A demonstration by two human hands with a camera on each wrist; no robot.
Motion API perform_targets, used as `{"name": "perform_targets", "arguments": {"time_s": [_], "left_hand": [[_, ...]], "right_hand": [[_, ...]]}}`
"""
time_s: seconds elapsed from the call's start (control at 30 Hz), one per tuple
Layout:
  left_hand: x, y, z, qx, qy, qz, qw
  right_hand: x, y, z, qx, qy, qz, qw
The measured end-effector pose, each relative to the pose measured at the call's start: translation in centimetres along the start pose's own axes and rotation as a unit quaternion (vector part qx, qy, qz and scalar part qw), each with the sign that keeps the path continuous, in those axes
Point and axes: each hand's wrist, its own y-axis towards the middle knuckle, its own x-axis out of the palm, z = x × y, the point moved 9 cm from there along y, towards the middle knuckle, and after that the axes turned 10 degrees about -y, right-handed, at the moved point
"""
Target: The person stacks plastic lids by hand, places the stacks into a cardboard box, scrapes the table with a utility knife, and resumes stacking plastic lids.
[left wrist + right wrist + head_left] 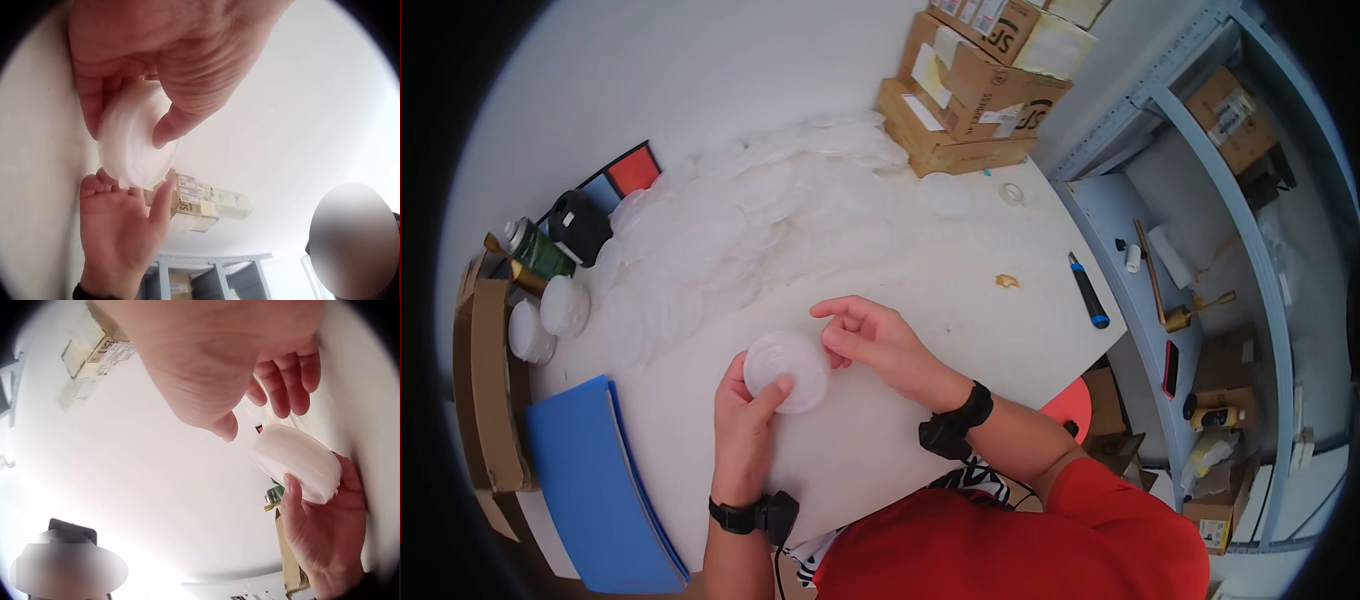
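A stack of round translucent plastic lids or discs (786, 372) is held by the left hand (745, 420), its thumb over the top face and its fingers behind. In the left wrist view the same stack (134, 137) stands on edge in the grip of the left hand (169, 56). Just right of the stack, the right hand (890, 352) is raised with relaxed, slightly bent fingers and holds nothing. The right wrist view shows a gap between the right hand (244, 369) and the stack (300, 461).
Many similar translucent discs (730, 220) cover the table's far side. A blue folder (605, 490) lies at left, near two round tubs (564, 306). A blue-black cutter (1088, 292) and tape roll (1011, 194) lie right. Cardboard boxes (985, 95) are stacked behind; grey shelves (1235, 150) stand right.
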Motion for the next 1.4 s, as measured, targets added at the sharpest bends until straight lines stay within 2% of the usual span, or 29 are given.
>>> {"name": "perform_targets", "arguments": {"time_s": [0.07,0.17,0.23,0.27,0.3,0.37,0.4,0.47,0.5,0.53,0.6,0.73,1.17,1.23,1.3,1.33,1.4], "left_hand": [[0.2,0.1,-0.1,-0.003,-0.007,-0.008,1.0],[-0.3,0.2,-0.1,0.006,-0.009,0.002,1.0],[-0.3,0.2,-0.1,0.008,-0.009,0.005,1.0],[-0.3,0.2,0.0,0.012,-0.01,0.004,1.0],[-0.4,0.2,0.0,0.016,-0.012,0.006,1.0],[-0.3,0.1,0.1,0.013,-0.016,0.008,1.0],[-0.3,0.1,0.1,0.013,-0.018,0.01,1.0],[-0.7,0.3,-0.1,0.013,-0.014,0.001,1.0],[-0.7,0.3,-0.2,0.013,-0.007,-0.007,1.0],[-0.7,0.3,-0.2,0.014,-0.008,-0.007,1.0],[-0.5,0.2,-0.1,0.016,-0.008,-0.008,1.0],[-0.6,0.3,-0.1,0.016,-0.01,-0.014,1.0],[-0.5,0.4,-0.2,0.006,-0.04,-0.015,0.999],[-0.5,0.3,-0.2,0.002,-0.044,-0.016,0.999],[-0.3,0.3,-0.2,-0.001,-0.044,-0.022,0.999],[-0.3,0.2,-0.1,-0.001,-0.045,-0.02,0.999],[0.0,0.2,0.0,-0.001,-0.042,-0.025,0.999]], "right_hand": [[-2.1,-0.7,-1.4,-0.002,-0.019,0.045,0.999],[-8.7,-1.8,-5.0,-0.066,-0.118,0.21,0.968],[-16.3,-3.5,-7.1,-0.108,-0.266,0.37,0.884],[-19.7,-4.7,-8.5,-0.098,-0.338,0.425,0.834],[-22.8,-6.1,-9.9,-0.087,-0.406,0.474,0.776],[-27.9,-7.7,-11.1,-0.04,-0.554,0.509,0.657],[-29.4,-8.3,-11.2,-0.04,-0.556,0.509,0.656],[-32.6,-8.5,-9.7,0.092,-0.607,0.46,0.641],[-33.5,-8.0,-9.2,0.132,-0.617,0.422,0.651],[-34.1,-8.3,-9.1,0.131,-0.617,0.422,0.651],[-34.8,-8.3,-7.8,0.196,-0.629,0.373,0.654],[-35.3,-8.3,-7.4,0.179,-0.616,0.367,0.674],[-36.1,-8.0,-6.2,0.186,-0.628,0.38,0.653],[-35.0,-8.0,-6.6,0.183,-0.631,0.379,0.651],[-33.3,-8.4,-7.9,0.165,-0.65,0.405,0.622],[-32.4,-8.5,-8.1,0.165,-0.651,0.403,0.622],[-29.9,-8.6,-9.5,0.098,-0.654,0.406,0.631]]}}
